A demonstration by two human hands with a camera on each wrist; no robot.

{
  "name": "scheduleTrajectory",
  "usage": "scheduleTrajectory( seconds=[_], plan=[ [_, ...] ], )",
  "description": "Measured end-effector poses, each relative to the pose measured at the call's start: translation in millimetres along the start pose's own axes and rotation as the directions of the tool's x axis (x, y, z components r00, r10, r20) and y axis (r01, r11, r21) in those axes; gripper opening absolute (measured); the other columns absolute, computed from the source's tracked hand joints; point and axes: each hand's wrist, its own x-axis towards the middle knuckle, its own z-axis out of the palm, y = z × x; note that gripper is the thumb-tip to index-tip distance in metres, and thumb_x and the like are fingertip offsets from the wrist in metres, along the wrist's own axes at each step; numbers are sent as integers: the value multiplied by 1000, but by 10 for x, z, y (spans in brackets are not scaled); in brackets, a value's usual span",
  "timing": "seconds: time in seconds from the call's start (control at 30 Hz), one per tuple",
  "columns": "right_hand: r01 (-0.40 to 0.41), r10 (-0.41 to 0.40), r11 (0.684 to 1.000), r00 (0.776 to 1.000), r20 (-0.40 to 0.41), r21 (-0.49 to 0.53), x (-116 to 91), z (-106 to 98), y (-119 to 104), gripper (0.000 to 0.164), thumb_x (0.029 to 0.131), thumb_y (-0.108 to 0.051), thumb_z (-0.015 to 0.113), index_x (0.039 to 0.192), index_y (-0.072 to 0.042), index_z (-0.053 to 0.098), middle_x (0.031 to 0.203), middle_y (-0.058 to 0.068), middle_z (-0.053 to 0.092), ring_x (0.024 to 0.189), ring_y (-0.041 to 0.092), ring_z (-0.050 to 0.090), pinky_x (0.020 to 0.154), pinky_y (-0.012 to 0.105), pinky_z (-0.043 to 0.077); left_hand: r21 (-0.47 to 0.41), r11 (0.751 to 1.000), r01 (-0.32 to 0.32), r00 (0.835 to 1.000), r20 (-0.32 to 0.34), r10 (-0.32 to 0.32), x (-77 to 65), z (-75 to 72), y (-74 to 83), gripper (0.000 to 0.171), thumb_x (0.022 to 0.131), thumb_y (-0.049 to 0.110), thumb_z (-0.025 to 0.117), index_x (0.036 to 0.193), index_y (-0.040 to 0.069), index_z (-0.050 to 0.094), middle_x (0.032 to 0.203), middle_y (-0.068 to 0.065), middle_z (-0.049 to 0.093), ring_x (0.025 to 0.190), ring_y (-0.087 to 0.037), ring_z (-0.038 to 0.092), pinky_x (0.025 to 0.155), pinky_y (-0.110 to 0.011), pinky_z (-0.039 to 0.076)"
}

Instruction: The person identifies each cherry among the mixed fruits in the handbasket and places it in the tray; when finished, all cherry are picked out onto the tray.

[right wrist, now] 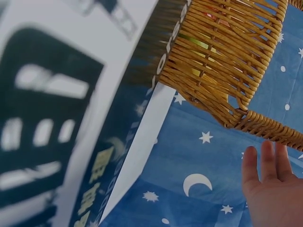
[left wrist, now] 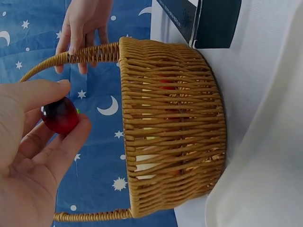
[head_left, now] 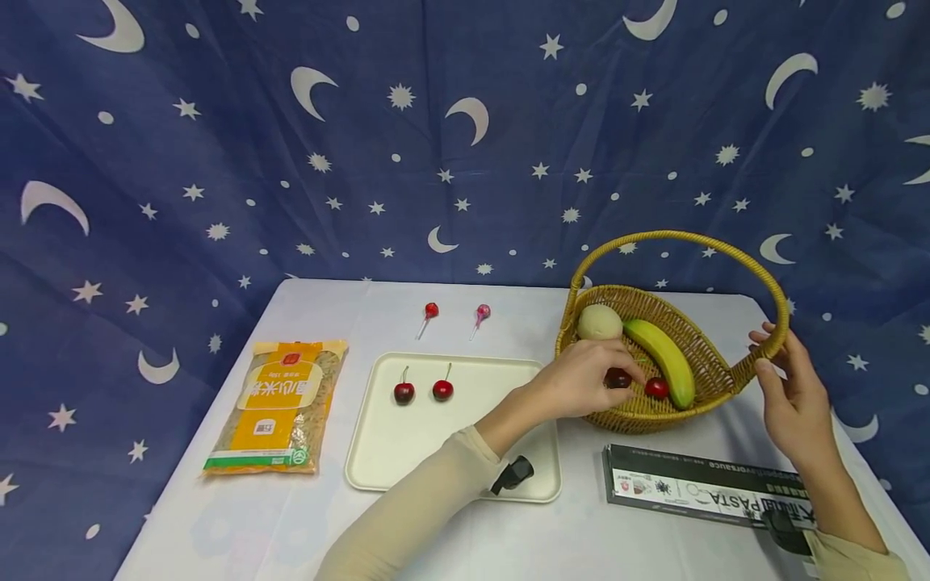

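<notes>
Over the near left rim of the wicker basket point(head_left: 632, 420), my left hand point(head_left: 592, 375) pinches a dark red cherry point(left wrist: 60, 116) between thumb and fingers. My right hand point(head_left: 795, 395) holds the right base of the basket's arched handle point(head_left: 781, 311), thumb on one side and fingers on the other. Inside the basket lie a yellow-green banana point(head_left: 664, 359), a pale round fruit point(head_left: 600, 322) and another red cherry point(head_left: 657, 388). Two stemmed cherries, a left one point(head_left: 404, 393) and a right one point(head_left: 442, 390), sit on the cream tray point(head_left: 392, 464).
A yellow bag of grain point(head_left: 276, 407) lies at the table's left. Behind the tray are a red lollipop point(head_left: 431, 311) and a pink lollipop point(head_left: 483, 313). In front of the basket lies a black-and-white pasta box point(head_left: 705, 484), partly under the right forearm. A star-patterned blue cloth point(head_left: 407, 202) hangs behind.
</notes>
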Motion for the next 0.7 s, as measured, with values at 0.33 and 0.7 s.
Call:
scheduleTrajectory(
  seconds=[0.33, 0.7],
  plan=[
    [-8, 8, 1000, 1000, 7, -9, -22, -4, 13, 56, 112, -10, 50, 165, -24, 38, 146, -29, 53, 126, -19, 46, 98, -4, 36, -37, 998, 58, 998, -27, -59, -158, -53, -41, 21, 95, 22, 79, 116, 21, 81, 122, 9, 75, 104, -3, 67, 101, -17, 48],
    [-31, 32, 999, 999, 15, -29, -18, 2, 2, 56, 113, -13, 49, 165, -27, 37, 149, -26, 53, 126, -21, 45, 99, -4, 36, -68, 995, 75, 994, -72, -80, -311, -101, -136, 20, 96, 23, 79, 116, 22, 81, 121, 9, 75, 109, -5, 68, 98, -16, 48]
  ],
)
